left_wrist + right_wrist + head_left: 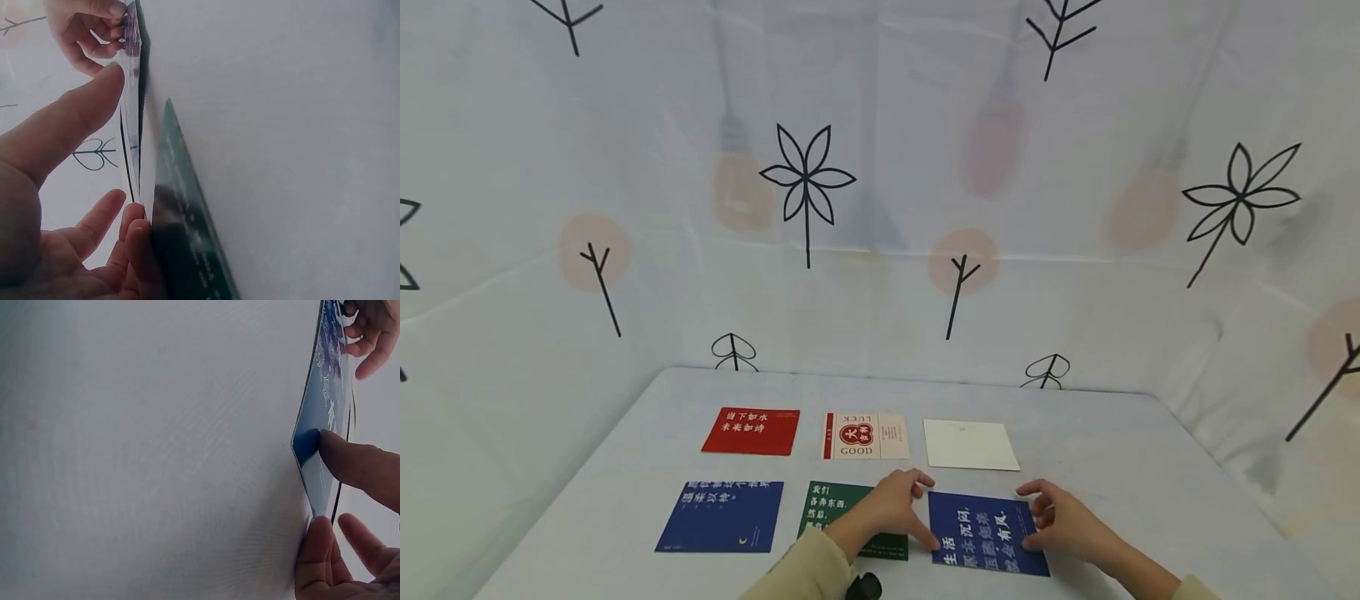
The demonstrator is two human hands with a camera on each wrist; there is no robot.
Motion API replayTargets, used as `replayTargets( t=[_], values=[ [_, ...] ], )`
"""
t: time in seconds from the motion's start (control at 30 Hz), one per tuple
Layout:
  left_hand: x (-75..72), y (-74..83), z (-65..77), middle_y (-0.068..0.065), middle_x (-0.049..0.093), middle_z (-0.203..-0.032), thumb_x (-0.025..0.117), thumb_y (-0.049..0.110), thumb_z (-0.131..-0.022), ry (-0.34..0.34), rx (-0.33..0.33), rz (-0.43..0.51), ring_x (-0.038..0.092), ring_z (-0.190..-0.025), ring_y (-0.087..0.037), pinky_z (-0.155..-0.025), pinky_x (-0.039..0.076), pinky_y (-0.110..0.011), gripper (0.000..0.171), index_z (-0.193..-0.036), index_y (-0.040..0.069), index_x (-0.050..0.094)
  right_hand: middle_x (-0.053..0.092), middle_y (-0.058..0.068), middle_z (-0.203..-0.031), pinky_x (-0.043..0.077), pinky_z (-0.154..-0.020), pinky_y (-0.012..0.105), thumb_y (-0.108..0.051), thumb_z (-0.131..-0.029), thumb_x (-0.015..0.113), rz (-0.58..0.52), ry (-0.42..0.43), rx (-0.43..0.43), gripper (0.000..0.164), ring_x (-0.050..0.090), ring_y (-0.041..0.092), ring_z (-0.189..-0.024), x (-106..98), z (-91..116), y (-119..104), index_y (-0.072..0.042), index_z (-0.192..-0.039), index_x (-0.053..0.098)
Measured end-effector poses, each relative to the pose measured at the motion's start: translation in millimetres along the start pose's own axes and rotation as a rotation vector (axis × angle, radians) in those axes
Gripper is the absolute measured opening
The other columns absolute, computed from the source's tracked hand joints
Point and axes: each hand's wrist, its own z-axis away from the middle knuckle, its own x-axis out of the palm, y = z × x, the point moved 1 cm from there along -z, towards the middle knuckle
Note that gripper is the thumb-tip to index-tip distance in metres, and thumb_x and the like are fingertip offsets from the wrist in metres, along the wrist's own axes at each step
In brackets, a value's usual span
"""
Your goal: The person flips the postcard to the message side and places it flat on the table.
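Observation:
A blue card [988, 533] with white and grey writing lies at the front right of the table, between the two hands. My right hand [1067, 525] pinches its right side, and in the right wrist view the thumb [350, 459] presses on the printed face with a fingertip at the edge. My left hand [887, 512] is at the card's left side, thumb tip at the lower left edge and the other fingers spread apart from it. Under that hand and sleeve lies a green card [827, 497] with white writing, partly hidden.
Another blue card [722, 517] with a small moon lies at the front left. Behind are a red card [751, 431], a cream card [867, 436] with red print and a plain white card [972, 444]. A patterned white cloth [880, 317] hangs behind the table.

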Motion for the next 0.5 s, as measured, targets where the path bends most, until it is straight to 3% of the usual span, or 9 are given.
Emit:
replayTargets(
  t=[0.27,0.5],
  values=[
    [-0.8,4.6,2.6,0.002,0.049,-0.092,0.089,0.021,-0.056,-0.025,0.012,-0.127,0.046,-0.086,-0.017,-0.081,0.046,-0.036,0.065,-0.114,0.013,0.059,0.046,0.006,-0.082,0.043,-0.065,0.032,-0.007,-0.057,0.087,0.061,-0.005,-0.034,0.060,0.047,0.019,-0.075,0.9,-1.9,1.8,0.001,-0.109,0.057],
    [-1.0,6.2,2.6,0.001,0.048,-0.091,0.090,0.021,-0.056,-0.018,0.016,-0.151,0.044,-0.085,-0.018,-0.080,0.045,-0.036,0.061,-0.109,0.012,0.059,0.045,0.007,-0.083,0.041,-0.064,0.032,-0.005,-0.056,0.087,0.038,-0.025,-0.046,0.062,0.046,0.020,-0.074,-2.4,-3.5,0.3,-0.001,-0.107,0.051]
  ],
)
